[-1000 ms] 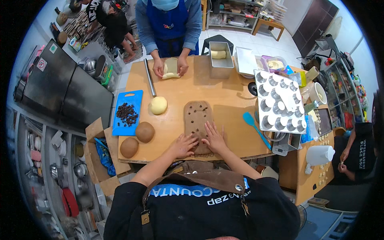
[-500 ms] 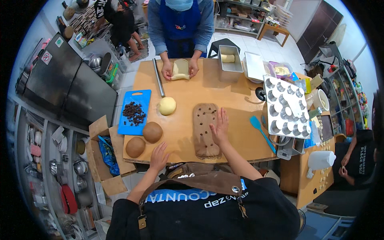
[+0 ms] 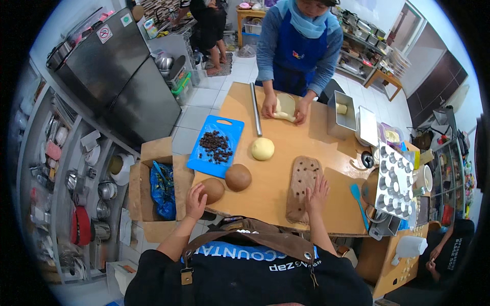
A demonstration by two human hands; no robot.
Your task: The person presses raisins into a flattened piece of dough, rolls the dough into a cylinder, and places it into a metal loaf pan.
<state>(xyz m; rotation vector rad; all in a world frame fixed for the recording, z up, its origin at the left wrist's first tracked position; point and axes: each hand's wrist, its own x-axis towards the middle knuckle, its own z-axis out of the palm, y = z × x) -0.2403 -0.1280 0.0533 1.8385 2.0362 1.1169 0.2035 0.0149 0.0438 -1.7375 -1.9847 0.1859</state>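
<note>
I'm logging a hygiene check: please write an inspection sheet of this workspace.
Surface: brown, flat table, apparently wooden.
Job's things: flat, elongated, studded brown dough slab; two round brown dough balls; blue rectangular board bearing dark pieces.
Clutter: silver metal cup tray and blue spatula, right side.
Hands: left hand at the nearer brown ball, contact unclear; right hand over the slab's right edge.
Cables: nothing clearly seen.
Surroundings: grey boxy refrigerator left; person in blue apron opposite.

2 bare forearms (image 3: 176, 240) angled inward, left hand (image 3: 195, 202) uncurled, right hand (image 3: 316, 196) palm down, fingers (image 3: 321, 183) extended forward
</note>
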